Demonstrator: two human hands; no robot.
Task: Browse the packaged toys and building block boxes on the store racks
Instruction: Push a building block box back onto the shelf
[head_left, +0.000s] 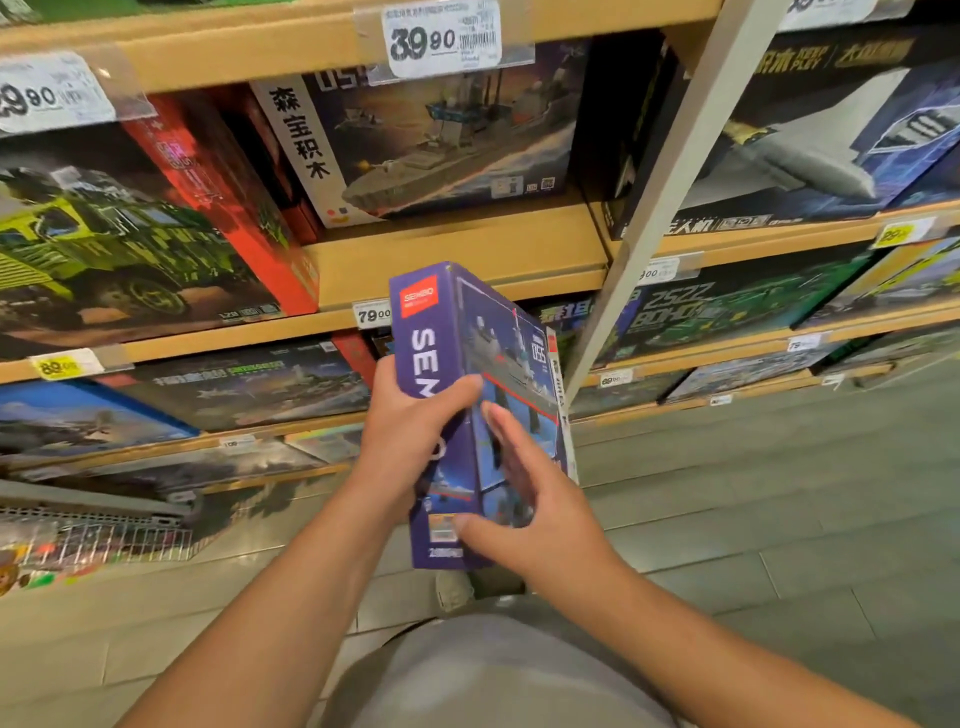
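Note:
A purple building block box (470, 332) with a red logo and a warship picture stands upright in front of me, held off the shelves. My left hand (410, 441) grips its spine, thumb across the front edge. Against the box's front face lies my right hand (535, 499), fingers stretched up over the picture and thumb on the lower corner. Behind it, the wooden rack (457, 249) carries a warship box (441, 140), a green truck box (104, 239) and an aircraft box (810, 150).
A white slanted rack post (670, 176) divides two shelf bays. Price tags (441, 39) hang on the shelf edges. Lower shelves hold more boxes (244, 384), and a wire basket (98, 535) sits at the bottom left. Grey tiled floor (779, 519) lies to the right.

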